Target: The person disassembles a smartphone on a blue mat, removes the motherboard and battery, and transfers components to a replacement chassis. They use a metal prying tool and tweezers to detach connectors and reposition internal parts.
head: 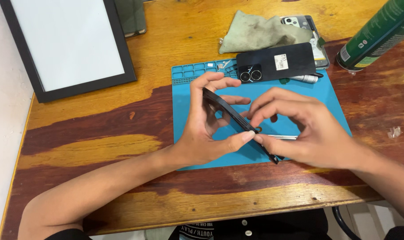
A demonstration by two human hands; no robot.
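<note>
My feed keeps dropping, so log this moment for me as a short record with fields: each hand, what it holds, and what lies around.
left hand: holds a black phone frame edge-on, tilted
right hand: pinches a thin metal tool at the frame's edge
surface: blue work mat on a wooden table
behind: black phone back, grey-green cloth, green spray can
left side: framed white panel

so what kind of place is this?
Probably a small phone-repair bench. A blue repair mat with parts compartments lies on a wooden table, a black phone back cover rests on it, and both hands hold a dark phone frame.
</note>
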